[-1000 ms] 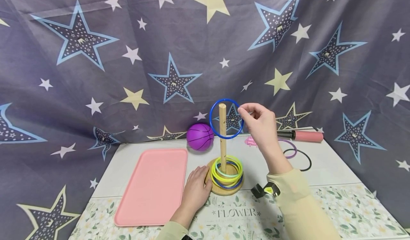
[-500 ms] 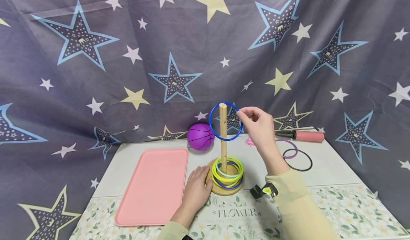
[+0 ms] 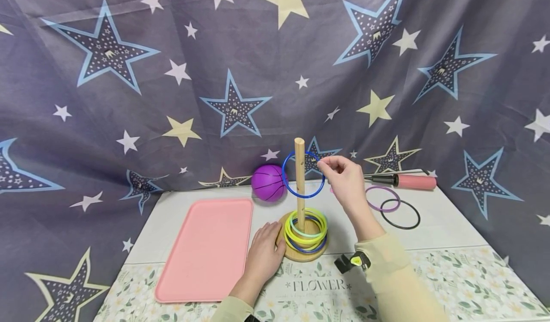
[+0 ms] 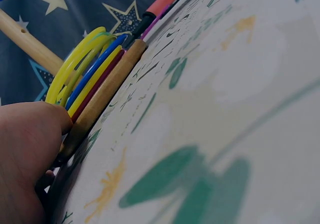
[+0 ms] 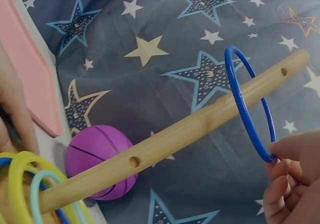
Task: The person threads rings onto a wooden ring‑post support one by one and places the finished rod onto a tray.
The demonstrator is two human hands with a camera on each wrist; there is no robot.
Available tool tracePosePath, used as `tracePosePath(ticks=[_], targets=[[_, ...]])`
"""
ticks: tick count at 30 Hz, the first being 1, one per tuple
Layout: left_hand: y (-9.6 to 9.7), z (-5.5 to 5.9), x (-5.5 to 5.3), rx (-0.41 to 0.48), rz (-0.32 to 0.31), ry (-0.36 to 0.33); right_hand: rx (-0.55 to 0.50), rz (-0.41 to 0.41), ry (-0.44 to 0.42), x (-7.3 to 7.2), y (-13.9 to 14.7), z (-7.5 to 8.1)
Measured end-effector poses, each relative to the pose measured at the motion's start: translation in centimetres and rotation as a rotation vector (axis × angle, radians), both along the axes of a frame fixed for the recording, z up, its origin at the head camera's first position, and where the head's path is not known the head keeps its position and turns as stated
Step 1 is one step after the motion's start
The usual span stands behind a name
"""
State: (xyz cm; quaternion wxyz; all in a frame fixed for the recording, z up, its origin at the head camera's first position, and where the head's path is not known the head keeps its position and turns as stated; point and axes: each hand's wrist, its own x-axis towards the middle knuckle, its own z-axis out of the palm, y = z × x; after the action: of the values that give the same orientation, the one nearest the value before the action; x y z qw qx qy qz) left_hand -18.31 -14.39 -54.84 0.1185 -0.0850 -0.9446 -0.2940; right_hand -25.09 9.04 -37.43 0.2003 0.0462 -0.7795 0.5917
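Note:
My right hand (image 3: pixel 345 176) pinches a thin blue ring (image 3: pixel 285 183) at its right side. This tilted ring encircles the upright wooden peg (image 5: pixel 175 131), below the peg's top. Lower down, several yellow, blue and mint rings (image 3: pixel 296 241) lie stacked around the peg on its round wooden base (image 3: pixel 301 256). My left hand (image 3: pixel 264 255) rests against the left edge of that base, fingers extended together and thumb on the near side. In the left wrist view, the thumb (image 4: pixel 40 116) lies close to the stacked rings and overlaps the base; the other fingers are mostly hidden.
Left of the stand lies a pink tray (image 3: pixel 206 250). A purple ball (image 3: pixel 268 183) sits behind the peg, near the star-patterned curtain (image 3: pixel 240 35). On the right are a purple ring (image 3: pixel 382 187), a black ring (image 3: pixel 418 217) and a pink-and-black pump (image 3: pixel 414 182).
The right hand has lowered the blue ring along the peg, so the peg's top now stands well above it. The left hand keeps its place at the base.

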Motion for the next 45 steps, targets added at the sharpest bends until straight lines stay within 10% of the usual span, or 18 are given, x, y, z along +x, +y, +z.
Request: tracePosePath(ticks=[45], targets=[[0.1, 0.1, -0.1, -0.004, -0.007, 0.016, 0.165, 0.040, -0.238, 0.3, 0.6, -10.6]])
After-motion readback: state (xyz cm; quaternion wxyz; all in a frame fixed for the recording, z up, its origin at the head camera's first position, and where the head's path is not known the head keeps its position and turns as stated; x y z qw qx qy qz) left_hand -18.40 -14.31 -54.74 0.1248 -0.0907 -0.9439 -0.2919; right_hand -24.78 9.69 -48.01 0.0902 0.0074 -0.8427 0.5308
